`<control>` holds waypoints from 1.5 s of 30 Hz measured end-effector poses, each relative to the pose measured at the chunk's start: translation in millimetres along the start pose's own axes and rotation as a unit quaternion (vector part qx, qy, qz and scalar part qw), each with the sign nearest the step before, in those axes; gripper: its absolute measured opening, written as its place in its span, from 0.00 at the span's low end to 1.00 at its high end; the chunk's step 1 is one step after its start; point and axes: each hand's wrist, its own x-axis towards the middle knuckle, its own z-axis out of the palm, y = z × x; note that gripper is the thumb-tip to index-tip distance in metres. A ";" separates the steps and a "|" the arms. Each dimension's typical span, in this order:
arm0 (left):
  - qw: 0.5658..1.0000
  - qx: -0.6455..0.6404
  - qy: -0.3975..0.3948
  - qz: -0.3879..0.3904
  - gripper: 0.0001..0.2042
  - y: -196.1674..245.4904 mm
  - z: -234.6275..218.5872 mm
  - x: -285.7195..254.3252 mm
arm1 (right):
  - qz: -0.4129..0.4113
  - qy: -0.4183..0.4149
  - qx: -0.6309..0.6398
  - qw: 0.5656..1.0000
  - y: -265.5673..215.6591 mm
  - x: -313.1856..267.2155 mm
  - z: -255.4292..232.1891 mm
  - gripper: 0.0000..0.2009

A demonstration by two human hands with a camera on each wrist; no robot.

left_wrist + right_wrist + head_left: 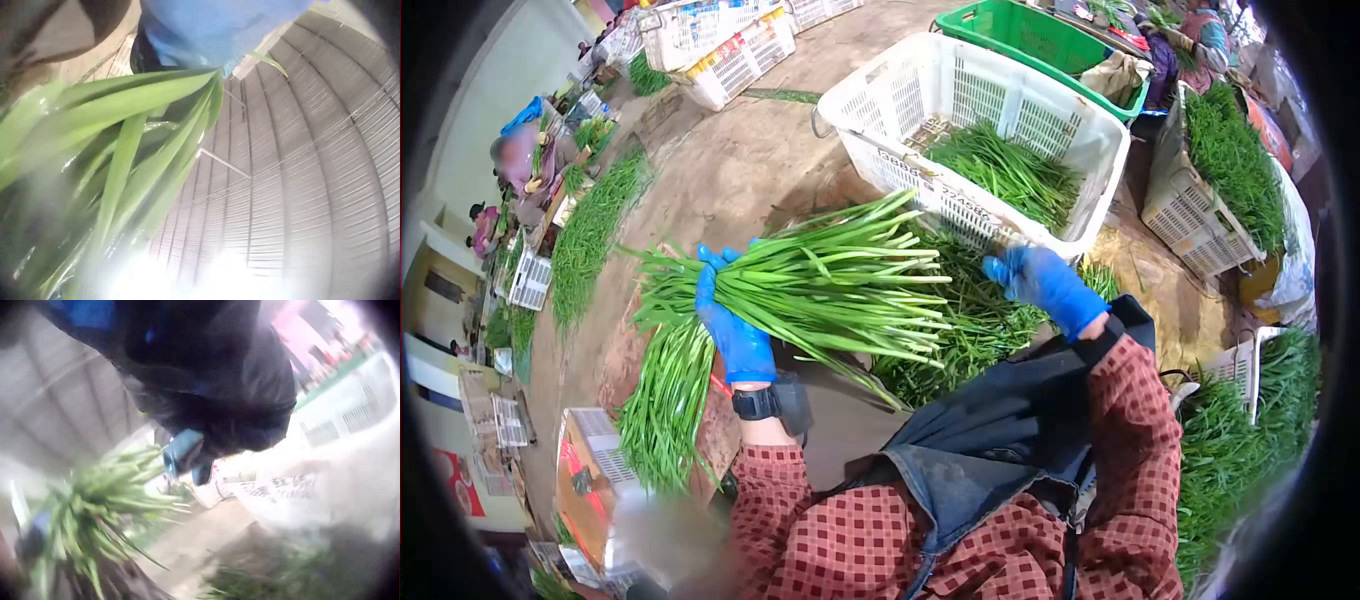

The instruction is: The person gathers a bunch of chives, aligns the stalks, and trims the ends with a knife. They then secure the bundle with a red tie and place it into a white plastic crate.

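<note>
A large bunch of Chinese chives (830,285) is gripped by my blue-gloved left hand (735,335), pale stem ends toward the right. In the left wrist view its long flat leaves (125,156) hang beside the blue glove (212,31). My right hand (1050,285), also gloved in blue, hovers by the near corner of a white plastic basket (870,150). Its fingers (183,453) are bent loosely, with nothing visible in them. More chives (1015,175) lie in that basket. Under my hands spreads a pile of loose greens (990,345).
Another heap of chives (662,400) lies left of my left arm. Behind the white basket stands a green crate (1000,45). Crates of greens (1230,160) line the right side. Stacked white crates (735,65) stand at the back, and people (530,165) sit far left.
</note>
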 end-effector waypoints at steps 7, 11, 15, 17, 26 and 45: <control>0.999 0.016 0.028 0.015 0.13 -2.6 31.9 0.3 | 0.037 -0.111 0.336 0.935 -12.6 -16.9 6.9 0.18; 0.997 0.010 -0.071 -0.005 0.15 -4.6 30.9 3.5 | 0.014 -0.141 0.330 0.933 -50.1 -19.9 22.2 0.20; 0.998 0.058 0.002 0.004 0.14 -14.8 70.7 -10.5 | 0.014 -0.162 0.397 0.903 -50.0 -18.5 43.4 0.20; 0.996 0.091 0.002 0.010 0.14 -15.3 71.0 -6.3 | 0.077 -0.170 0.422 0.887 -47.5 -15.6 40.4 0.17; 0.982 0.190 0.007 -0.017 0.15 -30.3 131.5 4.6 | -0.067 0.020 -0.014 0.997 -37.8 -15.8 -17.2 0.26; 0.828 0.310 -0.405 -0.230 0.22 -59.6 149.5 -13.4 | -0.150 -0.008 0.267 0.952 -110.0 33.6 -28.8 0.20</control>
